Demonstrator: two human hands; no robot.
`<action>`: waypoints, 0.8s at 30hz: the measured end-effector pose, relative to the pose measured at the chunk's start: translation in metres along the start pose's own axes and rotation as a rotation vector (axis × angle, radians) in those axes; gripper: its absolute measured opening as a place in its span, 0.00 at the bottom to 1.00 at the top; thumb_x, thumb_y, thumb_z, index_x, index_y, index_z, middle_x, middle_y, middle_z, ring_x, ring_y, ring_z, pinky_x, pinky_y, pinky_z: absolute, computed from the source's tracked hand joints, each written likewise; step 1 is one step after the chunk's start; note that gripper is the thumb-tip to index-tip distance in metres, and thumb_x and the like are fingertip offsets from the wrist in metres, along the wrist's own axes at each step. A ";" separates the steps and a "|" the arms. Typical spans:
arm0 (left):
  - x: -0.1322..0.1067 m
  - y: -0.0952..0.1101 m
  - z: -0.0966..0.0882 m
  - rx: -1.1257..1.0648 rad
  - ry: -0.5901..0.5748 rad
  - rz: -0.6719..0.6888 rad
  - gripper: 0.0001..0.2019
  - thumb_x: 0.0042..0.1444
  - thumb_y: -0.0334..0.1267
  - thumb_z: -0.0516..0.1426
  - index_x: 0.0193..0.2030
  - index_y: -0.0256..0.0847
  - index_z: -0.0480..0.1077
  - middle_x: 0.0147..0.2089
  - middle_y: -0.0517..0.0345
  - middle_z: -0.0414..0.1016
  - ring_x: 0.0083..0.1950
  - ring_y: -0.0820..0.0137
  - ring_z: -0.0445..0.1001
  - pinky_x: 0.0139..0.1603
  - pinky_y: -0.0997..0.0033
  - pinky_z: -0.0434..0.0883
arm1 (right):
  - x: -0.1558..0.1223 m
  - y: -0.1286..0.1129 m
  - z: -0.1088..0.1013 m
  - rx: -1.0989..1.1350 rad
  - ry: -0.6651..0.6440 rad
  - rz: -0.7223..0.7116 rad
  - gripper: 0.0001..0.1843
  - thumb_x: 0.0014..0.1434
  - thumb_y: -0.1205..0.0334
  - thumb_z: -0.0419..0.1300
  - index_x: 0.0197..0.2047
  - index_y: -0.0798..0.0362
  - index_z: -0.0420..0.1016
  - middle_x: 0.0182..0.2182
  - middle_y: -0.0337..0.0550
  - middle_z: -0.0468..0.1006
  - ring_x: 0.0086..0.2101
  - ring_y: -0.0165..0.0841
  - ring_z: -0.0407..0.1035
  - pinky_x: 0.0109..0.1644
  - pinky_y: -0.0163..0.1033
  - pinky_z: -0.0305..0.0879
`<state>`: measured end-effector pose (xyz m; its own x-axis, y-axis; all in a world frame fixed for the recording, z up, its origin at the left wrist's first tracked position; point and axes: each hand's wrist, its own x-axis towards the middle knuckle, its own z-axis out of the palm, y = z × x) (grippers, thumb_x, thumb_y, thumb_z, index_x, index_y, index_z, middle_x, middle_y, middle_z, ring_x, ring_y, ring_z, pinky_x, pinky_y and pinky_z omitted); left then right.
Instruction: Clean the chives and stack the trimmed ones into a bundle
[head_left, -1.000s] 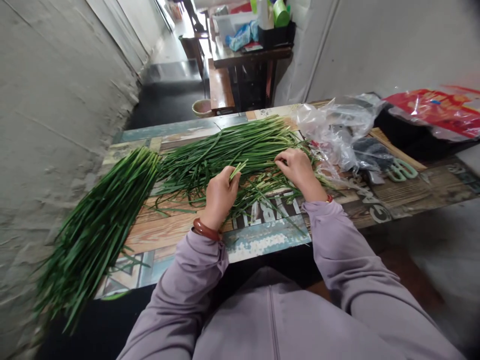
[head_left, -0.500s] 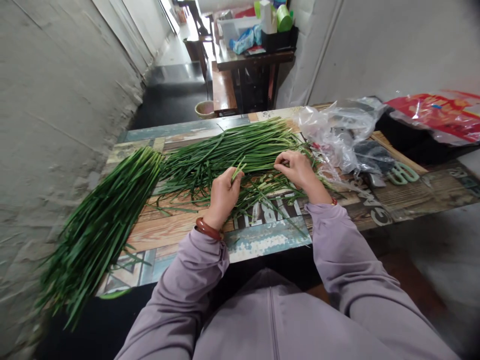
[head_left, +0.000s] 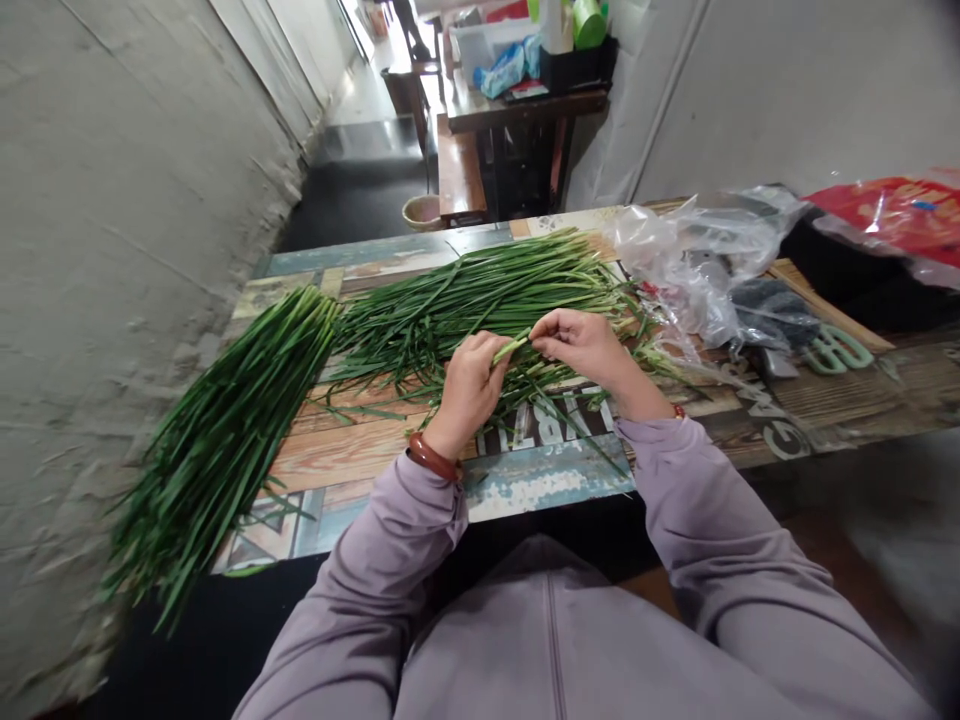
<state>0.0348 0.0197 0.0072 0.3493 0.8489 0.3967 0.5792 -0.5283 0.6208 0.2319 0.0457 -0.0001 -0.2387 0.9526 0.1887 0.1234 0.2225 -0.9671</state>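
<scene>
Between my hands are a few garlic chive stalks [head_left: 511, 348], pale at the ends. My left hand [head_left: 474, 385] is closed around them, and their ends stick out past the thumb. At those ends, my right hand [head_left: 574, 345] pinches with thumb and forefinger. Behind both hands lies a loose heap of garlic chives [head_left: 465, 290], green leaves to the left and pale ends to the right. A neater pile of chives [head_left: 232, 440] rests at the table's left end, its leaf tips hanging over the edge. Trimmed scraps [head_left: 551, 375] lie under my hands.
Crumpled clear plastic bags [head_left: 697, 260] lie on the right of the patterned table [head_left: 555, 478], beside green-handled scissors [head_left: 838, 350]. Farther right is a red plastic bag [head_left: 896, 215]. Beyond the table stand a bench [head_left: 460, 170], a basket [head_left: 422, 212] and another table [head_left: 525, 108]. A wall runs along the left.
My right hand has moved left to the stalk ends in my left hand and now pinches there. My left hand has shifted slightly right. The camera view has turned a little.
</scene>
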 end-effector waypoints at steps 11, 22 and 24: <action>0.002 0.000 -0.004 -0.052 -0.036 -0.175 0.15 0.67 0.42 0.48 0.29 0.41 0.62 0.27 0.62 0.62 0.30 0.73 0.61 0.34 0.72 0.58 | 0.001 -0.004 -0.018 0.058 0.241 0.024 0.18 0.56 0.44 0.64 0.34 0.52 0.77 0.23 0.37 0.74 0.24 0.26 0.66 0.29 0.33 0.64; 0.001 0.001 -0.001 -0.060 -0.043 -0.178 0.13 0.67 0.41 0.47 0.30 0.42 0.59 0.28 0.61 0.64 0.31 0.72 0.62 0.34 0.72 0.60 | -0.001 -0.006 -0.008 -0.297 0.135 -0.111 0.13 0.56 0.52 0.62 0.30 0.53 0.79 0.23 0.37 0.75 0.24 0.27 0.62 0.29 0.35 0.58; 0.001 0.002 -0.001 -0.081 -0.056 -0.189 0.13 0.67 0.41 0.47 0.30 0.42 0.59 0.27 0.61 0.65 0.30 0.72 0.63 0.33 0.73 0.61 | -0.001 -0.007 -0.006 -0.346 0.161 -0.171 0.12 0.57 0.54 0.61 0.29 0.52 0.78 0.25 0.39 0.77 0.26 0.29 0.64 0.31 0.36 0.60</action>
<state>0.0351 0.0196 0.0096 0.2820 0.9312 0.2308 0.5782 -0.3570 0.7337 0.2368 0.0444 0.0072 -0.1336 0.9102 0.3920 0.4178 0.4104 -0.8106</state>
